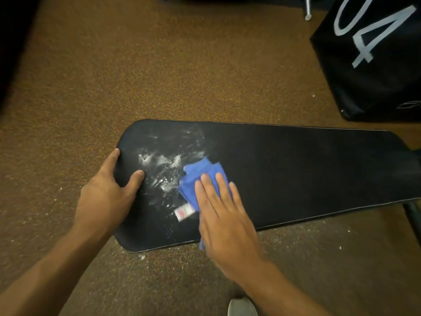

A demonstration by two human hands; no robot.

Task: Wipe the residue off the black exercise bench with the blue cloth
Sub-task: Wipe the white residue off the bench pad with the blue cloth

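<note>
Black padding covers the bench (pixel 284 169), whose long axis runs left to right. White residue (pixel 164 169) smears its left end. The right hand (pixel 224 221), fingers flat and together, presses the cloth (pixel 200 176) there; the left hand (pixel 107 190) clamps the bench's end. A box (pixel 373 71) beyond reads "04".

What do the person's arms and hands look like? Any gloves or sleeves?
No gloves and no sleeves in view. Both forearms are bare up to the picture's edge. The left hand and the right hand show no rings, watch or bands. The fingernails look short and plain.
</note>
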